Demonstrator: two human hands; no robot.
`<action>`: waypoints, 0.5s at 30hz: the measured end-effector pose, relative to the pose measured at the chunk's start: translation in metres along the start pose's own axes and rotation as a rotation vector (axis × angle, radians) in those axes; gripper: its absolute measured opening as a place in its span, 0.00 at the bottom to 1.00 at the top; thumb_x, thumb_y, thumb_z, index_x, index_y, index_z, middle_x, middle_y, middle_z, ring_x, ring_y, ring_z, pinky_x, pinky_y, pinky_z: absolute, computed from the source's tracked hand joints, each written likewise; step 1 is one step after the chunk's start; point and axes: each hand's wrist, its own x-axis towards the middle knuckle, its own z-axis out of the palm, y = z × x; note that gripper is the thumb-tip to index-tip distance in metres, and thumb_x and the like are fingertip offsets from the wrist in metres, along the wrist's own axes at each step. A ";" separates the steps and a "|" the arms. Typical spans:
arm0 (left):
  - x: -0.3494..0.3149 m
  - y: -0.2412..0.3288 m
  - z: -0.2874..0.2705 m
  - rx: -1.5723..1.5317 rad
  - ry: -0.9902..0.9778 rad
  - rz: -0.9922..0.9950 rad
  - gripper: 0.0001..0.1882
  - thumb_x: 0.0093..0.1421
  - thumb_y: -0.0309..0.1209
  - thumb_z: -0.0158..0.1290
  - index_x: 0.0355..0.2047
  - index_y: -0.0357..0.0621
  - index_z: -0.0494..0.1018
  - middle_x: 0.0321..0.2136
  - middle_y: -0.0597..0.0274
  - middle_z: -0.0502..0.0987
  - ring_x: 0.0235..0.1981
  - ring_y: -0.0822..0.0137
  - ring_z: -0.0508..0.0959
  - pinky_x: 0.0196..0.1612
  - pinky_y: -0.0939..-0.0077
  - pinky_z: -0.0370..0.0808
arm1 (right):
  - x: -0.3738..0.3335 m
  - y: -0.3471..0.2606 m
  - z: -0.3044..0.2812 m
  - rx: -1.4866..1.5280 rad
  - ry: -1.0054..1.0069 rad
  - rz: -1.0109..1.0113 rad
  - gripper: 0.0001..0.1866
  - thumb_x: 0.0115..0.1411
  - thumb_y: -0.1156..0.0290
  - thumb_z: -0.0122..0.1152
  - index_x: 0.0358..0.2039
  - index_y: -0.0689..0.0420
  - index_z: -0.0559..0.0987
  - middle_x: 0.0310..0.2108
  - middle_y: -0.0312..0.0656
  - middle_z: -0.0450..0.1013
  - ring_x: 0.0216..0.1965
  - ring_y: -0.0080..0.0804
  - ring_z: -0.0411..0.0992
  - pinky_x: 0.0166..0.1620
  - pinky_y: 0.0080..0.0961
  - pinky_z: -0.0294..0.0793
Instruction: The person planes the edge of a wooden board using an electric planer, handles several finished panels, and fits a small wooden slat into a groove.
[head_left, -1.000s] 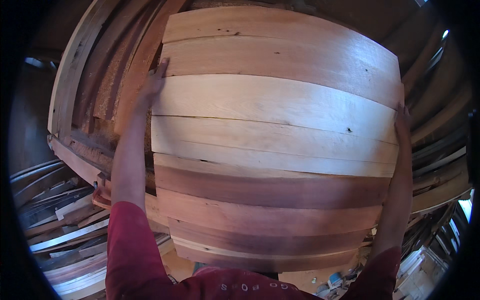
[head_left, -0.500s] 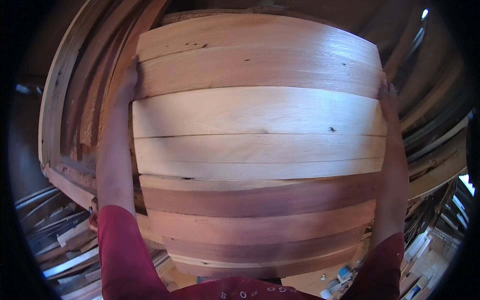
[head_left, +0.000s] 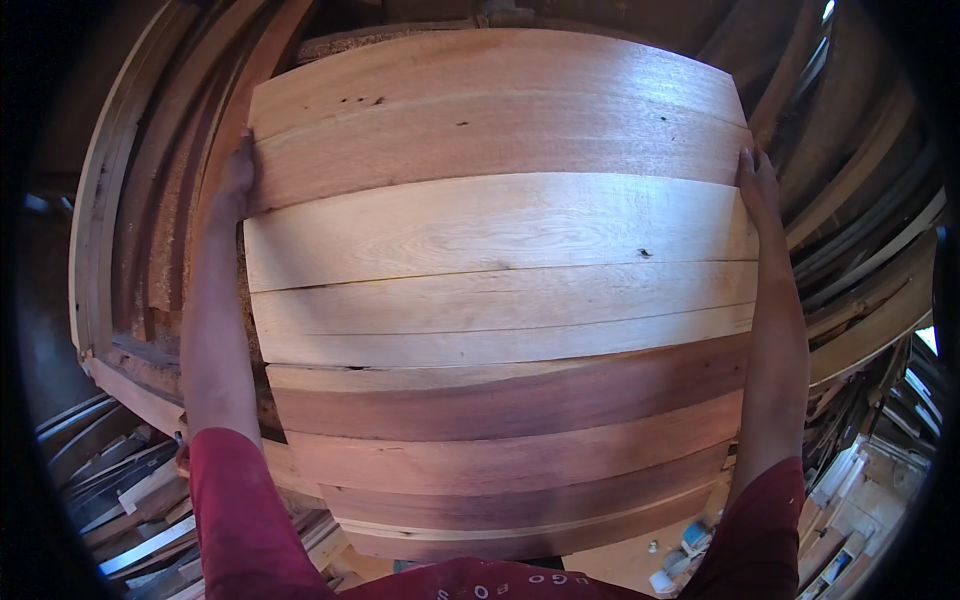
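Wide wooden boards lie edge to edge across the view in front of me. The farthest is a pinkish-brown wooden board point(head_left: 480, 130) with a lengthwise seam and small dark knots. My left hand point(head_left: 238, 180) closes on its left end. At its right end is my right hand point(head_left: 760, 185), fingers curled over the edge. Nearer to me lie pale boards point(head_left: 480, 230) with a dark knot at the right and thin gaps between them. Darker reddish-brown boards point(head_left: 510, 410) come closest to my body. The undersides and my thumbs are hidden.
Long timbers point(head_left: 150, 220) stand at the left beside a pale frame edge point(head_left: 92, 220). Offcuts point(head_left: 130, 490) are heaped lower left. More long planks point(head_left: 870, 290) lean at the right. A small blue-and-white container point(head_left: 692, 537) sits near my right sleeve.
The whole view has tilted slightly, so boards and surroundings sit lower on the left and higher on the right. Both hands keep their places at the board's ends.
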 end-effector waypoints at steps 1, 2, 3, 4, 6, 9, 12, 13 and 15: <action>-0.004 0.003 0.003 -0.045 -0.012 -0.023 0.46 0.65 0.65 0.32 0.66 0.35 0.56 0.57 0.44 0.68 0.55 0.54 0.72 0.54 0.57 0.72 | -0.003 -0.004 -0.003 0.002 0.002 0.001 0.33 0.68 0.47 0.41 0.60 0.64 0.66 0.56 0.61 0.68 0.59 0.56 0.65 0.60 0.40 0.63; 0.000 0.001 0.003 -0.044 -0.014 -0.020 0.46 0.65 0.65 0.32 0.66 0.35 0.56 0.57 0.44 0.68 0.55 0.54 0.72 0.54 0.57 0.72 | -0.007 -0.006 -0.007 -0.003 -0.032 0.028 0.34 0.68 0.47 0.41 0.61 0.64 0.65 0.57 0.61 0.67 0.60 0.56 0.65 0.61 0.40 0.62; 0.009 -0.009 -0.012 -0.051 -0.008 -0.010 0.45 0.65 0.65 0.32 0.65 0.35 0.57 0.57 0.45 0.69 0.55 0.54 0.72 0.55 0.58 0.71 | -0.010 -0.017 -0.008 0.006 -0.070 0.042 0.34 0.69 0.47 0.41 0.62 0.63 0.64 0.57 0.62 0.67 0.60 0.56 0.64 0.62 0.40 0.61; 0.020 -0.016 -0.017 -0.059 -0.014 -0.002 0.45 0.66 0.65 0.32 0.65 0.35 0.57 0.56 0.45 0.69 0.55 0.55 0.72 0.56 0.58 0.71 | -0.010 -0.013 -0.007 0.007 -0.063 0.042 0.34 0.69 0.47 0.41 0.62 0.63 0.64 0.57 0.62 0.67 0.60 0.56 0.64 0.62 0.40 0.61; 0.032 -0.021 -0.026 0.005 0.003 0.055 0.44 0.66 0.63 0.31 0.64 0.34 0.59 0.56 0.43 0.69 0.56 0.52 0.71 0.57 0.58 0.69 | -0.014 -0.007 -0.005 0.005 -0.016 -0.035 0.33 0.70 0.48 0.39 0.63 0.63 0.63 0.59 0.61 0.65 0.62 0.55 0.62 0.63 0.39 0.58; 0.021 -0.019 -0.031 0.236 0.117 0.183 0.41 0.68 0.60 0.32 0.62 0.33 0.61 0.57 0.40 0.68 0.56 0.50 0.72 0.59 0.59 0.67 | -0.045 -0.007 -0.025 0.049 -0.073 -0.202 0.32 0.71 0.49 0.37 0.62 0.63 0.65 0.60 0.60 0.65 0.62 0.55 0.62 0.64 0.37 0.57; -0.030 -0.013 -0.035 0.505 0.321 0.351 0.39 0.69 0.57 0.31 0.61 0.32 0.62 0.56 0.35 0.68 0.57 0.45 0.71 0.60 0.59 0.66 | -0.136 -0.031 -0.069 0.022 0.002 -0.147 0.25 0.69 0.59 0.45 0.59 0.62 0.68 0.53 0.56 0.69 0.57 0.52 0.66 0.60 0.36 0.61; -0.054 -0.007 -0.034 0.618 0.417 0.440 0.39 0.69 0.57 0.29 0.61 0.33 0.62 0.54 0.31 0.69 0.57 0.40 0.69 0.60 0.59 0.65 | -0.172 -0.029 -0.089 0.012 0.045 -0.107 0.21 0.68 0.64 0.50 0.58 0.62 0.70 0.50 0.54 0.71 0.54 0.50 0.68 0.58 0.35 0.64; -0.153 0.019 -0.022 0.834 0.330 0.530 0.33 0.70 0.52 0.34 0.59 0.33 0.64 0.55 0.35 0.70 0.57 0.40 0.69 0.61 0.58 0.64 | -0.251 0.028 -0.110 -0.050 0.213 -0.186 0.18 0.67 0.68 0.53 0.54 0.61 0.72 0.48 0.50 0.72 0.50 0.44 0.71 0.54 0.33 0.68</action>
